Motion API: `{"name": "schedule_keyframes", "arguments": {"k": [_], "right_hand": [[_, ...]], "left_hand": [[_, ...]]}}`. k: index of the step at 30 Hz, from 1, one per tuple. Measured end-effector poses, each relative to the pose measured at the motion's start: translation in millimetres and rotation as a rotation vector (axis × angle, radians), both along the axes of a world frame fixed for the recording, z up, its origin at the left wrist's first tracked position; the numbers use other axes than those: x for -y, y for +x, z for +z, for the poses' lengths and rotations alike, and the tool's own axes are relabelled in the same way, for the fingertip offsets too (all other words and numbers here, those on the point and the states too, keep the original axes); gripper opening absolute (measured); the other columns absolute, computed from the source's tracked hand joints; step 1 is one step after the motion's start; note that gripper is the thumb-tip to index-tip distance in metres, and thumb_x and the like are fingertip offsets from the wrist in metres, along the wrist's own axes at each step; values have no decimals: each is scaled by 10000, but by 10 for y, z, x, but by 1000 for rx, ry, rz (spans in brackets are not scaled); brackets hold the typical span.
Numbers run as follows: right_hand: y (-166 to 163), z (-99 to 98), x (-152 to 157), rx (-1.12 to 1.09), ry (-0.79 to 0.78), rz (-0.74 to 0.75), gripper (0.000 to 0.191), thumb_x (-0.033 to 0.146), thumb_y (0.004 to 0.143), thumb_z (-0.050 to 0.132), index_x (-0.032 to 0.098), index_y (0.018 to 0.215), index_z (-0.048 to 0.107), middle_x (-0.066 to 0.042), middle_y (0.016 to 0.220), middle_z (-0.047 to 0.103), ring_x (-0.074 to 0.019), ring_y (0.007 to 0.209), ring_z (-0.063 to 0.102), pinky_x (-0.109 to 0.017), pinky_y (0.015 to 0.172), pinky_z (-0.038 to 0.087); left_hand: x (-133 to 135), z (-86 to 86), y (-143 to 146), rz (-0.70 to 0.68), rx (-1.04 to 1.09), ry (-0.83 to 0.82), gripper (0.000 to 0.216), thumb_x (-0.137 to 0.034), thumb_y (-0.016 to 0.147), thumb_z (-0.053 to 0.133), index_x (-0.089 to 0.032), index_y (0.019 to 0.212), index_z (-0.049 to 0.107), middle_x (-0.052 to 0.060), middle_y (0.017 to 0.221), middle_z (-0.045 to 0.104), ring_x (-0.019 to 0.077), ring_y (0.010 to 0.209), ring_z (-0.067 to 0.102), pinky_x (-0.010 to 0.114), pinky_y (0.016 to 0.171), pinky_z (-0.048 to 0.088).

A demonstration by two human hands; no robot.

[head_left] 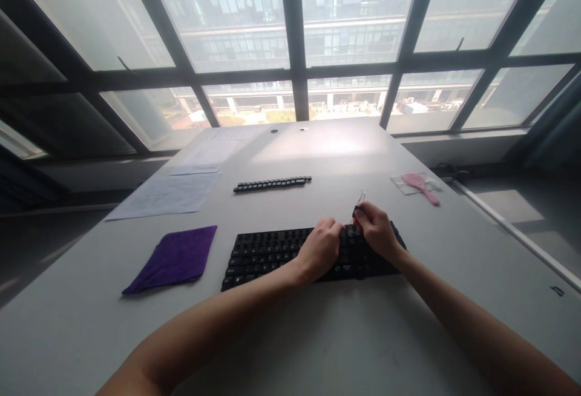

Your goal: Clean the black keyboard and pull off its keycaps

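A black keyboard lies on the white table in front of me, its top row at the left without keycaps. Over its middle is my left hand, fingers curled down; what its fingertips pinch, if anything, is hidden. At the right part of the keyboard, my right hand is closed around a wire keycap puller with a small black grip. Thin wire ends stick up above that hand, and more wire shows low by the keys between both hands. Beyond the keyboard, removed black keycaps stand lined up in two rows.
A folded purple cloth lies left of the keyboard. Paper sheets cover the table's left side farther back. To the right, a pink hairbrush rests on a clear plastic bag. Large windows stand behind the table.
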State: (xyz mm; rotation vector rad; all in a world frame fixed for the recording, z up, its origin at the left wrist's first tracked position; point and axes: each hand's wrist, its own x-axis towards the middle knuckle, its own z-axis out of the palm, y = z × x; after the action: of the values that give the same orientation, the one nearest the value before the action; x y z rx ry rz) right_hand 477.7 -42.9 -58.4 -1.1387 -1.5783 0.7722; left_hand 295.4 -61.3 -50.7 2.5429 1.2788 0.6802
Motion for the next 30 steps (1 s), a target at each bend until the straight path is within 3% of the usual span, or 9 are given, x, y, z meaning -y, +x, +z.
{"name": "schedule_keyframes", "arguments": {"k": [7,14,21,27,30], "right_hand": [[-143,-8,42,61,-7,64,220,335,951,516,223,761,513,20,655,558,-157,615,505,-280,598,394],[-110,50,142,176,56,105,212,316,967,492,212,783,505,24,679,558,-138,623,470,-267,619,371],[-108,46,145,262,72,130,225,297,978,478,213,769,486,20,686,552,-145,640,473,-274,637,372],[-85,-8,193,317,151,113,228,319,998,452,223,796,497,-3,734,567,-169,681,509,-293,678,405],[-67,-31,225,309,159,109,207,311,1004,453,225,830,525,-9,760,586,-172,698,533,-294,690,420]], "left_hand": [[26,-33,-166,-6,16,8,315,12,901,402,-165,1016,636,70,959,605,212,924,545,335,895,495],[-77,47,-33,12,111,-73,239,-33,894,424,-169,868,619,52,851,582,190,815,542,306,821,487],[-88,-17,-19,4,214,-121,220,-37,877,424,-183,764,544,26,788,541,165,748,516,277,744,462],[-48,10,-23,-28,184,-101,190,-25,815,478,-179,803,588,46,816,578,187,806,548,294,771,481],[-38,21,-20,-76,171,-97,89,-109,833,583,-173,855,641,55,842,608,205,853,570,312,817,491]]}}
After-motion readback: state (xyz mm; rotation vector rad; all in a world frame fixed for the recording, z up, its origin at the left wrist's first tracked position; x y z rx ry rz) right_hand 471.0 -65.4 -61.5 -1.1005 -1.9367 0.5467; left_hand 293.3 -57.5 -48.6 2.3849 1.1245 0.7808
